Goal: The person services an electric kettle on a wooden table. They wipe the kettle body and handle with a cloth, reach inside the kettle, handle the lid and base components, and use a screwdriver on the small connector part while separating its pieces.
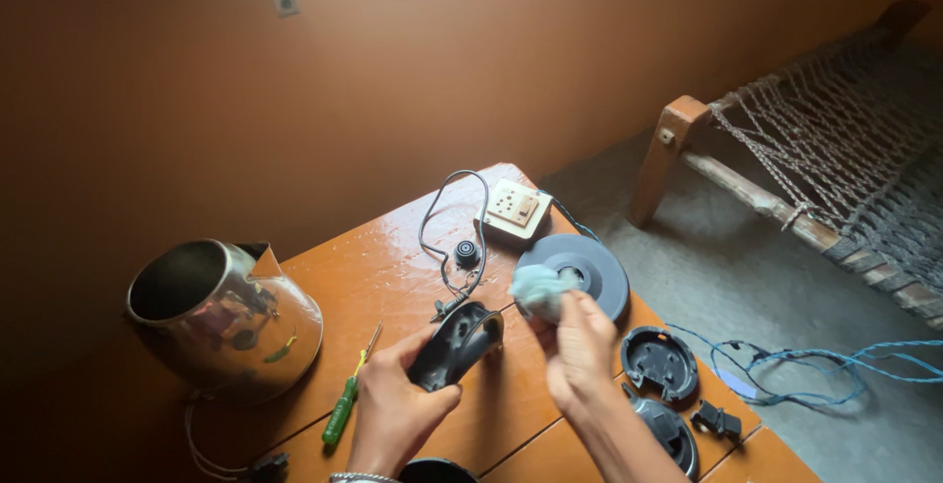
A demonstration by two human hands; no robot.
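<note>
The steel kettle body (224, 314) stands left of my hands on the desk (378, 262), mouth open, nothing visible inside. My left hand (395, 406) grips the black handle (455, 343), its long axis tilted up-right; my right hand (582, 345) pinches a pale cloth (538, 290) beside it.

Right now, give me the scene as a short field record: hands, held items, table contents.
left hand: grips curved black plastic handle part
right hand: fingers pinch pale blue cloth wad beside the part
surface: orange wooden table
left of hands: shiny steel kettle body, green-handled screwdriver
behind hands: round grey kettle base, beige socket board
right: round black plastic covers
</note>
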